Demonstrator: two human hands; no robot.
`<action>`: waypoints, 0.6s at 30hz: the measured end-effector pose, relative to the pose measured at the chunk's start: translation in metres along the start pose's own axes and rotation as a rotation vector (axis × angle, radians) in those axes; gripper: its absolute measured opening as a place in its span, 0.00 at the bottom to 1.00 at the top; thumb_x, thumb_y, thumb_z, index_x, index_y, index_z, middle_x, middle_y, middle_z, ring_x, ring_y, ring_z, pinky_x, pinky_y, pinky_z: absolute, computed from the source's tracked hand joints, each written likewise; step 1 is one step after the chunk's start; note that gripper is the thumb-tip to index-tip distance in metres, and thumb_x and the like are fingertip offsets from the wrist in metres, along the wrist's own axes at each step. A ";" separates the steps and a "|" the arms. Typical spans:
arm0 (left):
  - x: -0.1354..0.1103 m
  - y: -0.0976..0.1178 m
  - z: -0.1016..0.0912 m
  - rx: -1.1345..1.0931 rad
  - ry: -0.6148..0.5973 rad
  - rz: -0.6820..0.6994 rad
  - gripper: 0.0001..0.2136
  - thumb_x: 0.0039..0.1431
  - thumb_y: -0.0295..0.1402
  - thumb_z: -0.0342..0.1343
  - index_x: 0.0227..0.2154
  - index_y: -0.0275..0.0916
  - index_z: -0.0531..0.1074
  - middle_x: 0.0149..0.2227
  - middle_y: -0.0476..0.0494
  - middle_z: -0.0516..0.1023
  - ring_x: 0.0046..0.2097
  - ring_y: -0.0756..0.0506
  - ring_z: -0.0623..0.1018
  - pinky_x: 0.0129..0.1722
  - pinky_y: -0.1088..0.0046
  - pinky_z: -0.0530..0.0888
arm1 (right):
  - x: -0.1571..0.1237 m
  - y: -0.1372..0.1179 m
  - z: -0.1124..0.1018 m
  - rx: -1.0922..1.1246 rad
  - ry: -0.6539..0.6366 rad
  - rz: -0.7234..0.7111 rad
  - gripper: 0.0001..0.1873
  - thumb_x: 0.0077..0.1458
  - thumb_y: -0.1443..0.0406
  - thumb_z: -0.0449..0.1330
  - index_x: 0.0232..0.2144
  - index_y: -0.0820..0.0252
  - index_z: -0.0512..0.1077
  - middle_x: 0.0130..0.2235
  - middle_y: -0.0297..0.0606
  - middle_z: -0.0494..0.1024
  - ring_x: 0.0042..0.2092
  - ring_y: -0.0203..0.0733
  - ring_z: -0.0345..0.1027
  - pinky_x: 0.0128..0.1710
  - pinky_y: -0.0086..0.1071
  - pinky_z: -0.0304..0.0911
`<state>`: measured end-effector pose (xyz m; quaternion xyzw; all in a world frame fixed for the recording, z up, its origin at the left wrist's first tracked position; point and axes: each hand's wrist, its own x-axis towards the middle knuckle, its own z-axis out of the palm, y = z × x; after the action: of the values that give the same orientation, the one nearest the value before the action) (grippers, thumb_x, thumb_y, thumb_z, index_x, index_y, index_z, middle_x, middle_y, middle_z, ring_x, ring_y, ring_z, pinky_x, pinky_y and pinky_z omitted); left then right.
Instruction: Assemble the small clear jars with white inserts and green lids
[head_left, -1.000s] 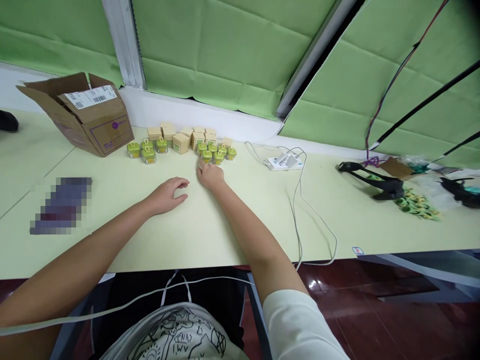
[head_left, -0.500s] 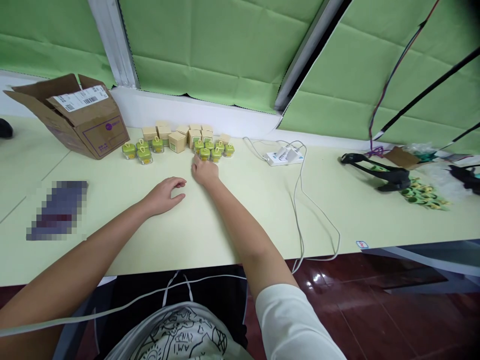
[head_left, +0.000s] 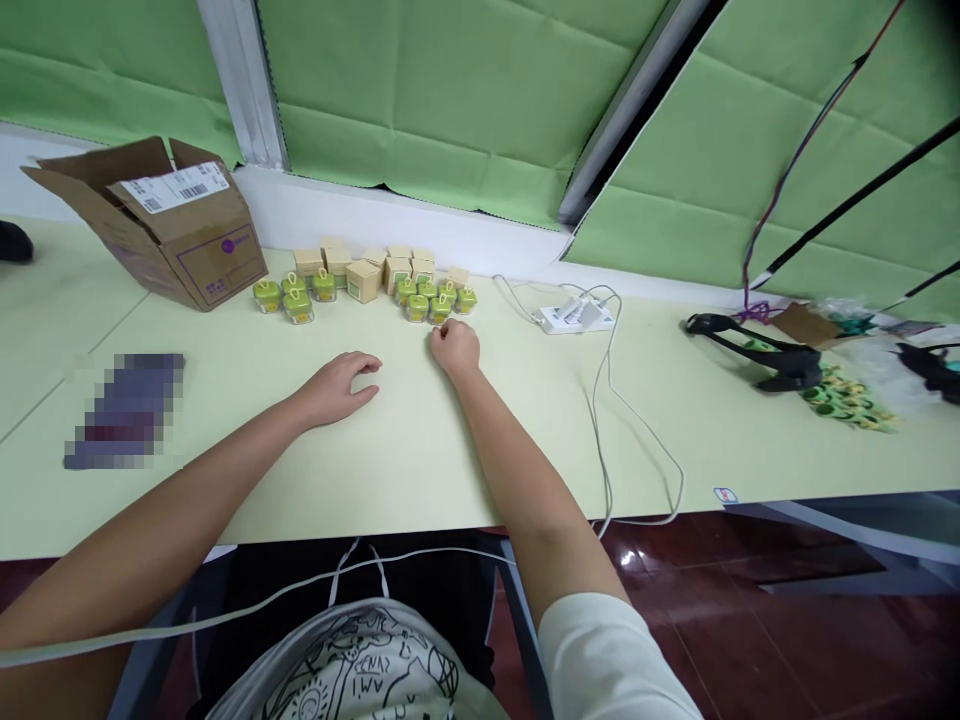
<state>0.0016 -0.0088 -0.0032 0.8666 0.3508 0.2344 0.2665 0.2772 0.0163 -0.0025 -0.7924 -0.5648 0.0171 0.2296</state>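
Observation:
My left hand rests on the table with thumb and fingers apart and nothing between them. My right hand is closed, its fingers curled under; whether anything is inside is hidden. It lies just in front of a cluster of small clear jars with green lids, very near the front ones. Another group of green-lidded jars stands further left, beyond my left hand. Several small cardboard boxes stand behind the jars.
An open cardboard carton stands at the back left, with a pixelated dark item in front. To the right are a power strip with white cables, a black frame-like object and a pile of green-yellow pieces.
My right hand has moved right along the front of the jar cluster. My left hand has hardly moved, and the jars keep their arrangement. The view has shifted slightly.

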 end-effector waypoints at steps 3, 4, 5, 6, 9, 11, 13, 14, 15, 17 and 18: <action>0.000 0.000 0.001 0.003 -0.003 0.002 0.19 0.64 0.45 0.56 0.53 0.41 0.74 0.56 0.37 0.80 0.57 0.36 0.80 0.61 0.53 0.76 | 0.008 0.009 0.003 0.134 0.079 0.065 0.10 0.65 0.61 0.58 0.46 0.59 0.73 0.51 0.51 0.81 0.54 0.55 0.72 0.54 0.43 0.66; 0.000 -0.001 0.001 0.003 -0.004 0.004 0.20 0.64 0.45 0.56 0.53 0.41 0.74 0.56 0.37 0.80 0.57 0.36 0.80 0.61 0.53 0.76 | 0.010 0.011 0.005 0.177 0.091 0.073 0.10 0.64 0.62 0.59 0.45 0.58 0.72 0.50 0.49 0.81 0.54 0.54 0.71 0.55 0.43 0.66; 0.000 -0.002 0.001 0.002 -0.004 0.007 0.20 0.64 0.45 0.56 0.53 0.41 0.74 0.56 0.37 0.80 0.57 0.36 0.79 0.61 0.53 0.76 | 0.012 0.011 0.006 0.215 0.096 0.077 0.09 0.63 0.62 0.60 0.45 0.57 0.72 0.50 0.48 0.81 0.53 0.54 0.71 0.55 0.43 0.65; 0.000 -0.002 0.002 0.002 -0.004 0.010 0.20 0.64 0.45 0.56 0.54 0.41 0.74 0.56 0.37 0.80 0.57 0.36 0.79 0.61 0.53 0.76 | 0.014 0.012 0.007 0.244 0.097 0.081 0.07 0.63 0.62 0.60 0.43 0.56 0.71 0.49 0.46 0.81 0.52 0.53 0.71 0.55 0.43 0.65; 0.000 -0.004 0.002 0.005 -0.004 0.012 0.20 0.64 0.46 0.56 0.54 0.41 0.74 0.57 0.38 0.80 0.58 0.36 0.79 0.61 0.53 0.76 | 0.017 0.011 0.009 0.278 0.087 0.099 0.04 0.63 0.64 0.60 0.41 0.54 0.71 0.45 0.43 0.82 0.49 0.51 0.72 0.54 0.43 0.65; -0.001 -0.004 0.002 0.010 -0.006 0.009 0.20 0.65 0.46 0.56 0.54 0.41 0.74 0.57 0.38 0.80 0.57 0.36 0.79 0.61 0.53 0.76 | 0.018 0.010 0.009 0.278 0.081 0.105 0.03 0.64 0.65 0.59 0.41 0.54 0.71 0.45 0.43 0.82 0.49 0.50 0.72 0.53 0.42 0.65; -0.001 -0.003 0.001 0.014 -0.008 0.011 0.20 0.65 0.46 0.55 0.54 0.41 0.74 0.57 0.37 0.80 0.57 0.36 0.79 0.61 0.54 0.76 | 0.019 0.010 0.009 0.276 0.087 0.104 0.03 0.64 0.64 0.58 0.41 0.55 0.71 0.45 0.43 0.82 0.48 0.50 0.73 0.53 0.41 0.65; -0.001 -0.003 0.001 0.015 -0.009 0.013 0.20 0.65 0.46 0.55 0.54 0.41 0.74 0.57 0.37 0.80 0.57 0.36 0.79 0.61 0.54 0.76 | 0.018 0.011 0.009 0.275 0.096 0.104 0.04 0.64 0.64 0.58 0.41 0.56 0.71 0.46 0.44 0.82 0.48 0.50 0.73 0.52 0.41 0.65; -0.001 -0.002 0.001 0.017 -0.009 0.015 0.20 0.65 0.45 0.55 0.53 0.40 0.74 0.56 0.37 0.80 0.57 0.36 0.79 0.61 0.54 0.76 | 0.018 0.011 0.008 0.273 0.105 0.105 0.04 0.64 0.64 0.58 0.41 0.56 0.71 0.46 0.44 0.82 0.48 0.49 0.73 0.51 0.40 0.64; -0.001 -0.001 0.000 0.015 -0.009 0.015 0.19 0.65 0.45 0.55 0.53 0.41 0.73 0.56 0.37 0.80 0.57 0.37 0.79 0.61 0.54 0.76 | 0.016 0.012 0.006 0.264 0.115 0.110 0.03 0.64 0.64 0.58 0.39 0.56 0.72 0.45 0.44 0.83 0.47 0.48 0.73 0.49 0.38 0.64; -0.001 -0.001 0.000 0.012 -0.010 0.013 0.19 0.65 0.45 0.55 0.53 0.41 0.73 0.56 0.37 0.80 0.57 0.37 0.79 0.61 0.54 0.76 | 0.014 0.012 0.005 0.254 0.111 0.112 0.03 0.65 0.64 0.58 0.38 0.56 0.72 0.43 0.44 0.83 0.46 0.48 0.73 0.48 0.38 0.64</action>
<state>0.0010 -0.0090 -0.0042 0.8716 0.3452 0.2299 0.2614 0.2921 0.0276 -0.0081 -0.7872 -0.4993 0.0573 0.3575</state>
